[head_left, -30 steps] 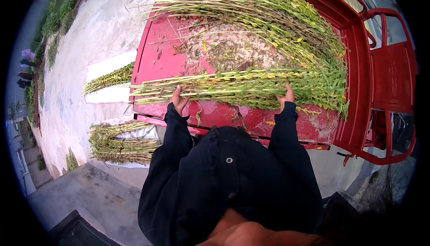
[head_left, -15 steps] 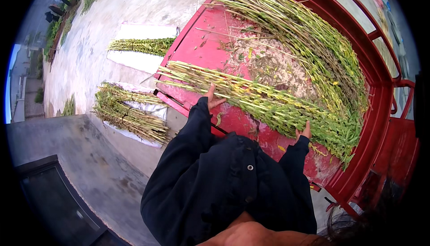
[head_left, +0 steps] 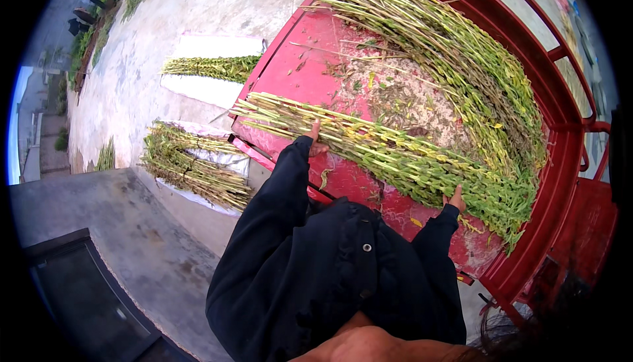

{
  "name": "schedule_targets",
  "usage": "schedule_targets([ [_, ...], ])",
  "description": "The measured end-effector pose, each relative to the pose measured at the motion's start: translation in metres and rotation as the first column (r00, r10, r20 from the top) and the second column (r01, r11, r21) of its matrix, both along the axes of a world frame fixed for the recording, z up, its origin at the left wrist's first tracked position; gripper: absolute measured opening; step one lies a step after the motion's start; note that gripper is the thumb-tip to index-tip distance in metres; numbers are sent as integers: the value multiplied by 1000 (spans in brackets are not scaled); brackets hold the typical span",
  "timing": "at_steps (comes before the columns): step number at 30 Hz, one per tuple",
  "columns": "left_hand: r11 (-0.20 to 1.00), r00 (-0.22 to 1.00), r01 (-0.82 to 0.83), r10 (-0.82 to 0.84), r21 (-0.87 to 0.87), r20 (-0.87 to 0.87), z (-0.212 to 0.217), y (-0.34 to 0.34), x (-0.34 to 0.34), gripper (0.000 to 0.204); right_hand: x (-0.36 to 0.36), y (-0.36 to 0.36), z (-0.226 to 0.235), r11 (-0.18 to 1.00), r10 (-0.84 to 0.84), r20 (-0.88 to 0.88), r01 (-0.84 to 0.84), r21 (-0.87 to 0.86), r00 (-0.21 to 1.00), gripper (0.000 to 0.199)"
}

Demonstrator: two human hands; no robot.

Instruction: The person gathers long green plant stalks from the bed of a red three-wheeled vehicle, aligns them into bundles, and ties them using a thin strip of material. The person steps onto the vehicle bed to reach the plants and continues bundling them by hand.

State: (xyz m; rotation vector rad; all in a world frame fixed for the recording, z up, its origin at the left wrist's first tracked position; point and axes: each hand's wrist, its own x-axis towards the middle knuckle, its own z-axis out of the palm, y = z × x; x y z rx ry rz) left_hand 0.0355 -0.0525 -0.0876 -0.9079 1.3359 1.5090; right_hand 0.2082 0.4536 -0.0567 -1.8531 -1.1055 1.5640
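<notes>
A long bundle of green and yellow-leaved stalks [head_left: 389, 148] lies across the red cart bed [head_left: 300, 52], its bare stem ends to the left and leafy tops to the right. My left hand [head_left: 318, 143] rests against the bundle's near edge, thumb up along the stems and fingers stretched out low beside them. Farther right, my right hand [head_left: 455, 199] touches the same near edge at the leafy part, fingers extended and partly hidden by leaves. Neither hand is wrapped round the bundle. Behind it, a larger pile of stalks [head_left: 428, 39] curves along the bed's far side.
Pale chaff and leaf bits [head_left: 422, 98] litter the bed between bundle and pile. A red metal rail [head_left: 557, 52] borders the right side. On the concrete to the left, stalks [head_left: 221, 66] lie on a white sheet, and another heap [head_left: 191, 171] lies nearer.
My left hand has drawn its fingers in slightly at the bundle's edge. My right hand has shifted a little right along the leaves. The view has moved slightly; the bundle stays nearly in place.
</notes>
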Motion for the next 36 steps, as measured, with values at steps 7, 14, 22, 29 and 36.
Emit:
schedule_targets([
  [7, 990, 998, 2, 6, -138, 60, -1, 17, 1, 88, 13, 9, 26, 851, 410, 655, -525, -24, 634, 81],
  [14, 915, 916, -401, 401, -39, -5, -2, 22, 16, 87, -26, -89, 116, -157, 407, 908, -972, 176, 98, 100],
  [22, 640, 455, -124, -642, -758, -617, 88, 68, 72, 83, -75, -52, 61, -400, 501, 753, -885, -236, -427, 104],
  [29, -37, -73, 172, -997, -984, 25, 48, 103, 18, 79, -90, -49, 70, -455, 507, 641, -811, -368, -576, 107],
  [36, -72, -77, 307, -996, -949, 51, 7, 104, -2, 46, -174, -4, 117, -363, 676, 673, -930, -51, -301, 63],
])
